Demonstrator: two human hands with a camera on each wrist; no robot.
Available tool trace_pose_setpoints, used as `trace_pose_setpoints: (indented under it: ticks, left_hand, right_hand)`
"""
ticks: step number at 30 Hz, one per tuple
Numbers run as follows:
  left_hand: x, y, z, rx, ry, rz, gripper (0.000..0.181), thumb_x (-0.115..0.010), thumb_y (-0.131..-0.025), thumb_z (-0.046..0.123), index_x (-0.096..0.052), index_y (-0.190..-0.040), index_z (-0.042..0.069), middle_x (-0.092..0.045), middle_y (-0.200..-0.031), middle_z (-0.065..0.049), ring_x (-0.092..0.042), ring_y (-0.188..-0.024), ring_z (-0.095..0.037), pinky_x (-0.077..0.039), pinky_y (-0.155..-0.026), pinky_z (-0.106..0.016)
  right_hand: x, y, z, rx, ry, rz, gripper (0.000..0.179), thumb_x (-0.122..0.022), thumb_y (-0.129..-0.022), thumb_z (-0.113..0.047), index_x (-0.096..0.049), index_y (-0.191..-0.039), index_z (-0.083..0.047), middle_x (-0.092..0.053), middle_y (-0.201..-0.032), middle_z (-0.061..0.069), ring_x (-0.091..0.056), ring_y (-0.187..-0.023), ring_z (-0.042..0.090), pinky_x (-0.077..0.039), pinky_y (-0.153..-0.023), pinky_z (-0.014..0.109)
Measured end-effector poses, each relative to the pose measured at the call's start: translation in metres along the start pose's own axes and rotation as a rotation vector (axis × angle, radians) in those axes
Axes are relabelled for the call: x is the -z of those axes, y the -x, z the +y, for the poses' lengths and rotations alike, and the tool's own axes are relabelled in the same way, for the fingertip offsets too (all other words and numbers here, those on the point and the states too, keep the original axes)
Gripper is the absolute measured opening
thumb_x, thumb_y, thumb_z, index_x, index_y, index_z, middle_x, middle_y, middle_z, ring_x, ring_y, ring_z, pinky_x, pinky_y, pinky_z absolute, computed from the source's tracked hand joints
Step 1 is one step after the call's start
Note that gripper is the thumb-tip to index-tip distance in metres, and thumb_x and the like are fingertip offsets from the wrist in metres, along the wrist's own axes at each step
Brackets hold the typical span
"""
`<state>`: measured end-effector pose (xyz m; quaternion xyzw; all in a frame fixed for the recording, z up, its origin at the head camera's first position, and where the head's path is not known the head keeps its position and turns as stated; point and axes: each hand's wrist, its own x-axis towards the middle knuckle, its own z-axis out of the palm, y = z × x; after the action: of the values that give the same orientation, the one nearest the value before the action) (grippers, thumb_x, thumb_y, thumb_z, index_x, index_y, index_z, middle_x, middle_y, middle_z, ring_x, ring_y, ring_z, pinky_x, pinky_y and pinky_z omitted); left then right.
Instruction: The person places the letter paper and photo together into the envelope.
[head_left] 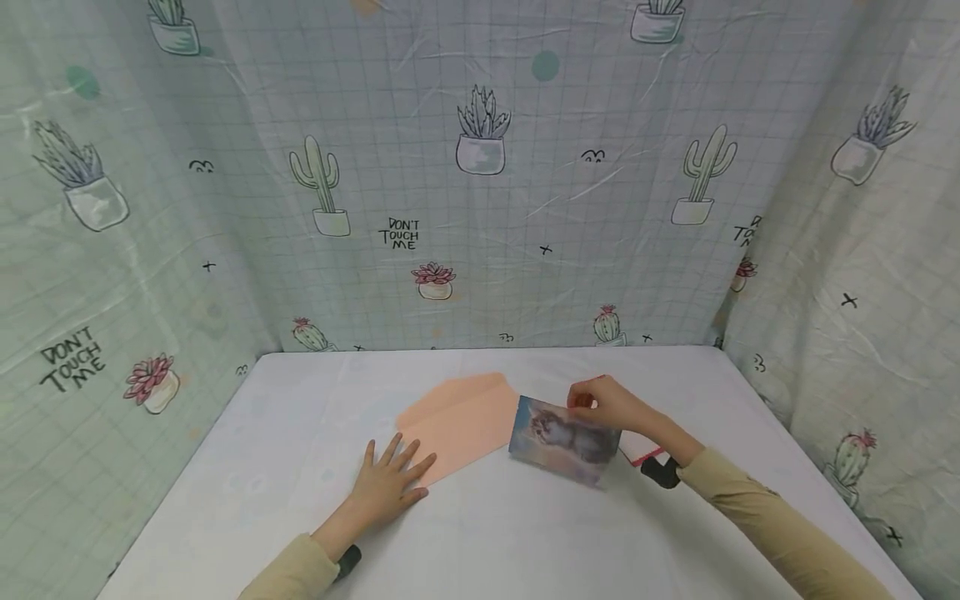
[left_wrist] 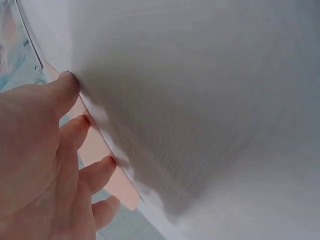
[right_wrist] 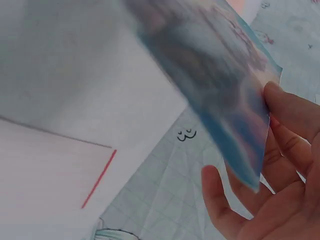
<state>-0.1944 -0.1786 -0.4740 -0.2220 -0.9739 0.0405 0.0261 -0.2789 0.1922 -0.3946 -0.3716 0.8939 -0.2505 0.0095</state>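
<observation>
Here's the kitten card (head_left: 553, 440), tilted above the counter (head_left: 487, 533), the right hand's (head_left: 611, 407) grip pinching its edge. Beside it lies the peach envelope (head_left: 459, 423); the left hand (head_left: 381, 490) touches its near corner, grip loose, fingers spread. A red-edged white sheet (head_left: 637, 447) sits half hidden behind card and arm; patterned curtain (head_left: 480, 242) beyond, top cut off.

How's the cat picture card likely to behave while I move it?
Probably fairly stiff: the cat picture card shows no strong sag though the right hand grips only one edge. Likely light, as it looks thin in the right wrist view. It may pivot about that grip, since the left hand is away at the peach envelope.
</observation>
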Motion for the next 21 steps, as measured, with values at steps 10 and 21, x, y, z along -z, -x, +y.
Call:
trace_pose_setpoints:
  ticks: [10,21]
  left_hand:
    - [0.001,0.001,0.0,0.001,0.016,-0.003,0.048,-0.047,-0.087,0.045,-0.043,-0.131,0.026,-0.04,-0.14,-0.007,-0.028,-0.132,-0.037,-0.022,-0.1,-0.064]
    - [-0.001,0.0,0.0,0.019,0.032,-0.026,0.049,-0.047,-0.087,0.045,-0.042,-0.132,0.027,-0.039,-0.14,-0.007,-0.027,-0.132,-0.037,-0.021,-0.1,-0.064]
  right_hand:
    - [0.001,-0.025,0.019,-0.236,-0.284,-0.116,0.018,-0.061,-0.084,-0.016,-0.066,-0.093,-0.001,-0.067,-0.082,0.011,-0.056,-0.066,0.01,-0.049,-0.061,0.025]
    - [-0.009,-0.05,0.031,-0.431,-0.475,-0.136,0.025,-0.055,-0.088,-0.019,-0.06,-0.107,-0.005,-0.064,-0.1,0.009,-0.054,-0.079,0.012,-0.05,-0.065,0.027]
